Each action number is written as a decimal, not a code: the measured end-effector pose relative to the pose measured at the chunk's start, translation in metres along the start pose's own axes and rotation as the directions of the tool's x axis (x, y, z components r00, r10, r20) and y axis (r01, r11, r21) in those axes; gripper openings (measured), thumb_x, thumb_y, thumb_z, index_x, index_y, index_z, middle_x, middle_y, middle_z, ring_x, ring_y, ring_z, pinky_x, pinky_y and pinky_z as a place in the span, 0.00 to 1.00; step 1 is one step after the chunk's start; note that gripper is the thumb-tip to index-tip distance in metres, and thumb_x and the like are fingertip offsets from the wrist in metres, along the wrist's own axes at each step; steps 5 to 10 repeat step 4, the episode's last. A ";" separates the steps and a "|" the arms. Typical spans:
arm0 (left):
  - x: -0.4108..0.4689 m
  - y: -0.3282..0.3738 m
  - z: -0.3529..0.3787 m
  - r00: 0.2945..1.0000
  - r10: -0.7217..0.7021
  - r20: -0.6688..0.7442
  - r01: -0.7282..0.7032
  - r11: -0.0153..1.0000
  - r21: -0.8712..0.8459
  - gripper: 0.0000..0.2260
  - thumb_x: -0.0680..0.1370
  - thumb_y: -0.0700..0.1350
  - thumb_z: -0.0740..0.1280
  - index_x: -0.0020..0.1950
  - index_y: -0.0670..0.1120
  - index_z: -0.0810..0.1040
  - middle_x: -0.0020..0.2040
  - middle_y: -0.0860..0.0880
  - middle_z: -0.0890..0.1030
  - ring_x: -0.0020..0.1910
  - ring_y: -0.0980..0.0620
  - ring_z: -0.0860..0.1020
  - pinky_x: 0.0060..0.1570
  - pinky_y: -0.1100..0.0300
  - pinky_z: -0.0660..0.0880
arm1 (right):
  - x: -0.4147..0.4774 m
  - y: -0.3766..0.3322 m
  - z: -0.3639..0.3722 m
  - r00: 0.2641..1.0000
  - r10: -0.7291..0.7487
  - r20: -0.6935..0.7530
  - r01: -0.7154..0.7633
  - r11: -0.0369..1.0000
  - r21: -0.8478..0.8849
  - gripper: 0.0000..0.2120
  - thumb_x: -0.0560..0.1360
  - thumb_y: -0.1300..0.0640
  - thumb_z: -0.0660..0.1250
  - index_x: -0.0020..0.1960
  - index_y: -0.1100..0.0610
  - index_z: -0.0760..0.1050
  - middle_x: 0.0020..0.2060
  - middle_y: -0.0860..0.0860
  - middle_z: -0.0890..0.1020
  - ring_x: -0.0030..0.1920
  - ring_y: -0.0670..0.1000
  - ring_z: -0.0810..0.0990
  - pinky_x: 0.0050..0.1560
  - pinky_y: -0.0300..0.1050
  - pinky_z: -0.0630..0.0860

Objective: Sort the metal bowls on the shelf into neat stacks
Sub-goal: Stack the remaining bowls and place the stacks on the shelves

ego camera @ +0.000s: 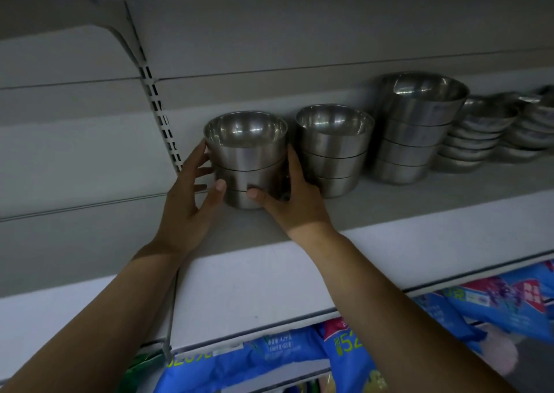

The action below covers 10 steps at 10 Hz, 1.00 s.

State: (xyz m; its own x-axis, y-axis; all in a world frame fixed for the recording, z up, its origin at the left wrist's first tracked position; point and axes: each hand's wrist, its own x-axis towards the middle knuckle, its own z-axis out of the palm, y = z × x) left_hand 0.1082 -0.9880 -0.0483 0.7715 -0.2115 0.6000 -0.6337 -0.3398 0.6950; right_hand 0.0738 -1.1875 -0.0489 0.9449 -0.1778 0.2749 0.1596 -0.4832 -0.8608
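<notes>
A stack of three small metal bowls (247, 156) stands at the left end of the white shelf (389, 210). My left hand (192, 195) clasps its left side, thumb on the front of the lower bowls. My right hand (292, 195) clasps its right side, thumb meeting the base. Just to the right stands a second stack of three small bowls (334, 150), close to my right hand. Further right is a taller stack of larger bowls (416, 129). Beyond it lie stacks of shallow metal dishes (476, 132), and more dishes (530, 126) at the right edge.
A slotted shelf upright (159, 114) runs down the back wall just left of the held stack. The shelf above hangs low over the bowls. Below the shelf's front edge, blue packaged bags (269, 359) fill the lower level.
</notes>
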 end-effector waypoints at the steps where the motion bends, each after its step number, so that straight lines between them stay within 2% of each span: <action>1: 0.001 0.000 0.000 1.000 -0.002 0.007 0.002 1.000 -0.002 0.30 0.80 0.57 0.62 0.81 0.57 0.57 0.73 0.55 0.72 0.69 0.56 0.74 0.61 0.57 0.74 | -0.002 -0.005 0.000 1.000 -0.005 0.004 0.005 0.999 -0.034 0.54 0.70 0.36 0.74 0.83 0.44 0.43 0.78 0.49 0.68 0.77 0.54 0.67 0.74 0.53 0.69; 2: -0.001 0.001 -0.001 0.999 -0.026 0.028 0.026 1.000 0.018 0.30 0.81 0.57 0.63 0.81 0.59 0.55 0.73 0.54 0.71 0.69 0.57 0.73 0.62 0.56 0.74 | -0.003 -0.011 -0.003 0.999 0.034 0.010 -0.033 0.992 -0.122 0.54 0.69 0.31 0.72 0.83 0.45 0.45 0.77 0.50 0.70 0.75 0.56 0.69 0.74 0.53 0.69; 3: -0.006 0.009 -0.006 0.994 -0.080 0.074 0.079 0.997 0.024 0.30 0.81 0.58 0.63 0.80 0.64 0.54 0.72 0.56 0.71 0.64 0.64 0.74 0.61 0.55 0.75 | -0.008 -0.015 -0.011 0.997 0.064 0.036 -0.055 0.978 -0.200 0.52 0.65 0.26 0.66 0.82 0.47 0.54 0.72 0.52 0.75 0.69 0.57 0.76 0.68 0.52 0.75; 4: -0.016 0.017 -0.020 0.982 -0.124 0.142 0.111 0.989 0.097 0.27 0.81 0.62 0.61 0.78 0.68 0.55 0.73 0.57 0.70 0.63 0.61 0.75 0.65 0.47 0.74 | -0.026 -0.022 -0.031 0.998 -0.009 0.063 0.023 0.976 -0.218 0.34 0.74 0.43 0.74 0.76 0.52 0.69 0.67 0.50 0.79 0.66 0.51 0.78 0.66 0.39 0.71; 10: -0.016 0.017 -0.020 0.982 -0.124 0.142 0.111 0.989 0.097 0.27 0.81 0.62 0.61 0.78 0.68 0.55 0.73 0.57 0.70 0.63 0.61 0.75 0.65 0.47 0.74 | -0.026 -0.022 -0.031 0.998 -0.009 0.063 0.023 0.976 -0.218 0.34 0.74 0.43 0.74 0.76 0.52 0.69 0.67 0.50 0.79 0.66 0.51 0.78 0.66 0.39 0.71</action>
